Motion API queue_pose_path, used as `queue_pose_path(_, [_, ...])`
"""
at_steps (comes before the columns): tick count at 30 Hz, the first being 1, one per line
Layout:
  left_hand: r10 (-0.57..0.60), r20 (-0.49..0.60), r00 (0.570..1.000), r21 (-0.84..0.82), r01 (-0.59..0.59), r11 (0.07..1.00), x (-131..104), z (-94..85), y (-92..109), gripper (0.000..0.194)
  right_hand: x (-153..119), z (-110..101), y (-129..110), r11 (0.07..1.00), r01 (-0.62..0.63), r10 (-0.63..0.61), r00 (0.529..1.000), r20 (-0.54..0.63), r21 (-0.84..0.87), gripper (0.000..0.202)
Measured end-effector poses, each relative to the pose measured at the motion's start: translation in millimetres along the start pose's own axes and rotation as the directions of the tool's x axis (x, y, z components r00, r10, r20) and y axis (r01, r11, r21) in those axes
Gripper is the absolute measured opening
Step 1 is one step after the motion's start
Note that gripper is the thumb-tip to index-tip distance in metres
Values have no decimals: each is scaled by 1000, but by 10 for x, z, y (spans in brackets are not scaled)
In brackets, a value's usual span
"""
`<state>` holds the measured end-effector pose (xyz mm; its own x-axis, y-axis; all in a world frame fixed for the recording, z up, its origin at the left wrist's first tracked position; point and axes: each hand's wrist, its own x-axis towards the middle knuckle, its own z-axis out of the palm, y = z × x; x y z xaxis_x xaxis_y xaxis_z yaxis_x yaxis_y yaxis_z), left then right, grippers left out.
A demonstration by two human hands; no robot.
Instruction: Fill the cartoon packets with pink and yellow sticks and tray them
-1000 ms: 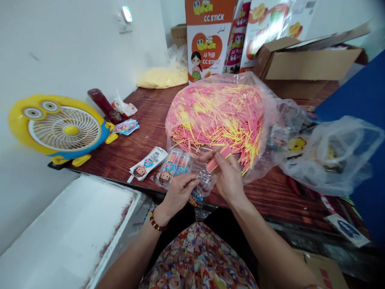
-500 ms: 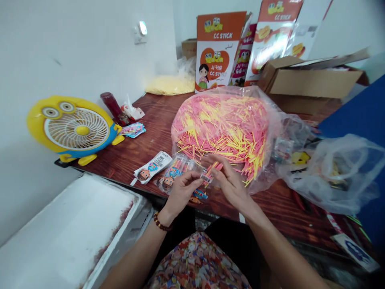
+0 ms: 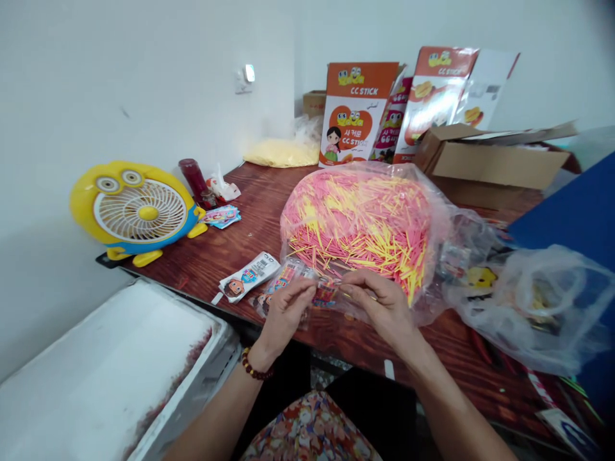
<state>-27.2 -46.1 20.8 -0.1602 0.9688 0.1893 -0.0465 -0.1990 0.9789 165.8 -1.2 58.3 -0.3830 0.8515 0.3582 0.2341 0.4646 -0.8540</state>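
Between my two hands a small clear printed packet [image 3: 325, 294] is stretched out, with pink and yellow sticks showing inside. My left hand [image 3: 288, 310] pinches its left end between thumb and fingers. At the opposite end, my right hand [image 3: 379, 304] is closed in a pinch on the packet's edge. Just beyond lies a large open clear bag [image 3: 355, 211] heaped with thin pink and yellow sticks. Several filled packets [image 3: 276, 285] lie on the table beside my left hand, partly covered by it. Farther left is a stack of flat printed packets [image 3: 248, 276].
A yellow minion-shaped fan [image 3: 137, 211] stands at the left of the wooden table [image 3: 262, 192], near a dark red bottle [image 3: 192, 179]. Printed cartons [image 3: 358, 115] and an open cardboard box [image 3: 494, 166] stand behind. A plastic bag [image 3: 538, 307] lies at right.
My hands have drawn apart, and my right fingers have gone from around the sticks to the packet's end. The packet now stretches between both hands. The camera view has tilted upward slightly.
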Motion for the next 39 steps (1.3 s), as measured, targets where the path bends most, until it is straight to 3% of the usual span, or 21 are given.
queue_pose_path(5, [234, 37, 971, 157, -237, 959, 19, -39, 120, 17, 154, -9, -125, 998, 60, -60, 998, -23, -5, 14])
queue_pose_path(8, [280, 31, 959, 193, -281, 940, 73, -61, 96, 17, 229, 10, -74, 999, 15, -18, 998, 57, 47, 13])
queue_pose_path(9, [278, 28, 960, 204, -277, 939, 91, -69, 83, 18, 249, 21, -44, 998, -13, 11, 999, 35, 55, 13])
queue_pose_path(12, [211, 8, 978, 218, -207, 954, 130, -98, 42, 18, 303, 77, 44, 992, -80, 81, 997, -12, 100, 14])
queue_pose_path(16, [-11, -16, 1000, 162, 13, 987, 108, -152, -44, 24, 318, 220, 168, 943, -232, 233, 972, 26, 237, 19])
queue_pose_path(20, [-244, 96, 965, 104, 234, 967, -82, -242, -196, 36, 200, 425, 381, 784, -500, 477, 865, 159, 369, 22])
queue_pose_path(22, [-297, 109, 949, 117, 284, 952, -185, -317, -268, 48, 156, 529, 491, 702, -588, 554, 805, 210, 402, 24])
queue_pose_path(24, [-285, 51, 957, 172, 273, 947, -210, -417, -314, 55, 197, 638, 578, 654, -609, 586, 783, 208, 449, 25])
queue_pose_path(27, [-197, -51, 979, 340, 203, 918, -39, -586, -357, 54, 450, 826, 671, 655, -567, 578, 802, 153, 500, 23])
queue_pose_path(30, [-93, -104, 990, 581, 136, 802, 256, -722, -443, 49, 757, 989, 744, 742, -544, 566, 822, 70, 392, 20])
queue_pose_path(32, [-110, -36, 993, 688, 105, 718, 399, -776, -536, 41, 842, 1027, 793, 815, -517, 525, 850, 44, 261, 20])
queue_pose_path(36, [-133, 77, 988, 749, 31, 662, 448, -819, -715, 31, 575, 919, 916, 863, -455, 475, 879, -48, 218, 25])
queue_pose_path(39, [-145, 81, 986, 763, 32, 646, 411, -821, -762, 34, 226, 806, 976, 789, -577, 587, 809, 15, 211, 29])
